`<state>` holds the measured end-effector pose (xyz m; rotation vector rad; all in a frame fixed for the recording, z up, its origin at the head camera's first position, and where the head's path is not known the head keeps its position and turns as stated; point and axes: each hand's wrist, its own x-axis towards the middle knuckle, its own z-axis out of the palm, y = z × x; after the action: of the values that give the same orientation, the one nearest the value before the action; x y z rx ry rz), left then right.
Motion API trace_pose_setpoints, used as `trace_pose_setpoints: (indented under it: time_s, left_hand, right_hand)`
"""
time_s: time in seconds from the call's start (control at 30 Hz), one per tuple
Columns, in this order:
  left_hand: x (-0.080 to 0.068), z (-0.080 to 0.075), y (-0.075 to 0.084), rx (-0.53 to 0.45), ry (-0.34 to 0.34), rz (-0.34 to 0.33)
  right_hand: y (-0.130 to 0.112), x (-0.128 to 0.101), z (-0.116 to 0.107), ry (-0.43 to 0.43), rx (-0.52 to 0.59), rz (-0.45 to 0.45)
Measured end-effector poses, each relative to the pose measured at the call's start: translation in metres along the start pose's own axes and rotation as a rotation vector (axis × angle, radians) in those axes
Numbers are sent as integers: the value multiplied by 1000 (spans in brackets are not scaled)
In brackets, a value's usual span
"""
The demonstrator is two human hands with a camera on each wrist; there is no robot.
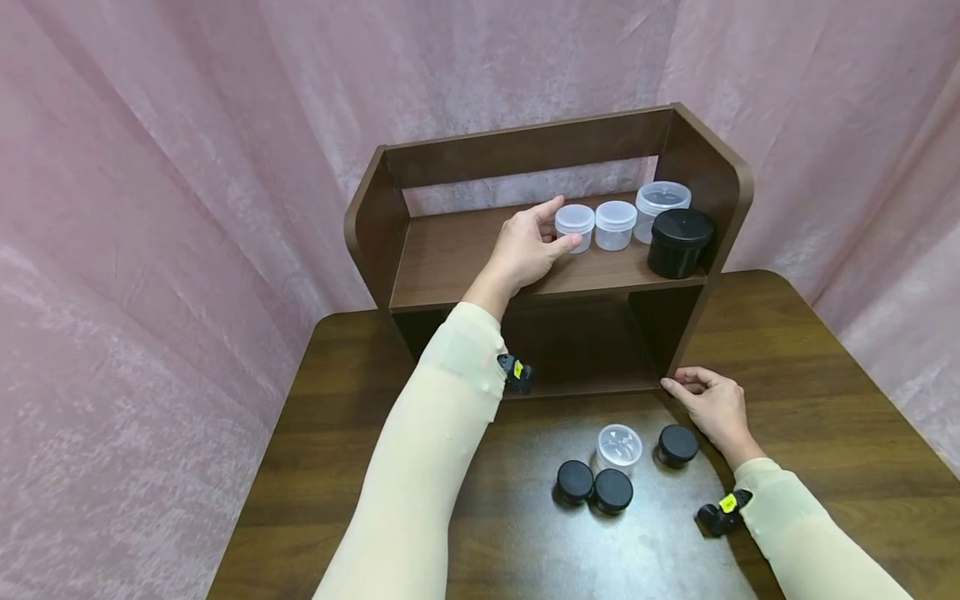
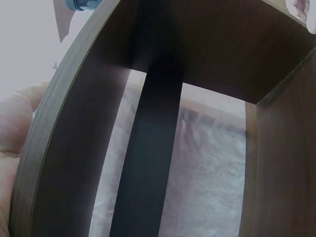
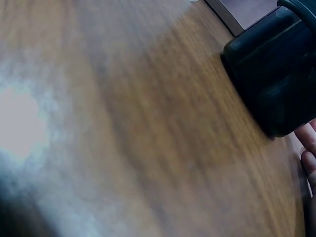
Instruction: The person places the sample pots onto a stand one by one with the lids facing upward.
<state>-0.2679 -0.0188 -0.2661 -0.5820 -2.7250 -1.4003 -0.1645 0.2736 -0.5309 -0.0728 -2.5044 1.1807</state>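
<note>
Reaching up onto the shelf (image 1: 480, 258) of a small brown wooden rack, left hand (image 1: 525, 246) at the leftmost clear jar (image 1: 574, 227), fingers (image 1: 551, 206) spread loosely round its near side, thumb touching the jar's front, index above its lid; a light touch rather than a full grip, jar standing upright on the shelf board. Lined up to the right of it on the same board: a second clear jar (image 1: 615, 224) just beside, a larger clear jar (image 1: 660, 204) behind, and a big black jar (image 1: 678, 242) at the front right corner against the rack's side wall.

Resting on the tabletop (image 1: 825, 400), right hand (image 1: 712, 408) at the foot of the rack's right side panel, fingers loosely curled with the tips touching the panel's bottom corner, holding nothing. Sitting just beside that hand, a small black jar (image 1: 678, 444). Standing further left, a clear open-looking jar (image 1: 619, 447), and in front of it two black jars (image 1: 575, 481) touching each other.

Hanging behind and to both sides, pink curtain (image 1: 187, 167). Showing in the left wrist view only the rack's underside and side wall, close up; in the right wrist view, blurred wood grain, a dark block, and fingertips at the right edge.
</note>
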Motion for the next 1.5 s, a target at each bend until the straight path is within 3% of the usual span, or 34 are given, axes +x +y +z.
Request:
trace_pose_setpoints:
  time_s: [0.2, 0.5, 0.73, 0.9, 1.0, 1.17, 1.4, 1.5]
  left_hand:
    - [-4, 0, 1, 14, 26, 21]
    - [-14, -4, -1, -81, 165, 80]
    - [-29, -8, -2, -112, 228, 170]
    - [-51, -10, -2, -237, 245, 290]
    - [-68, -8, -3, -287, 219, 394]
    - [-96, 4, -6, -273, 130, 547]
    - [-125, 36, -16, -31, -97, 677]
    - [-132, 50, -26, 56, -184, 673]
  right_hand:
    - [0, 0, 0, -6, -12, 5]
    - [0, 2, 0, -30, -24, 1]
    - [0, 4, 1, -27, -17, -2]
    - [0, 5, 2, -21, -11, -7]
    - [0, 6, 3, -19, -8, -4]
    - [1, 5, 4, -13, 6, -21]
    - [2, 6, 4, -14, 8, -24]
    - [3, 6, 5, -14, 10, -23]
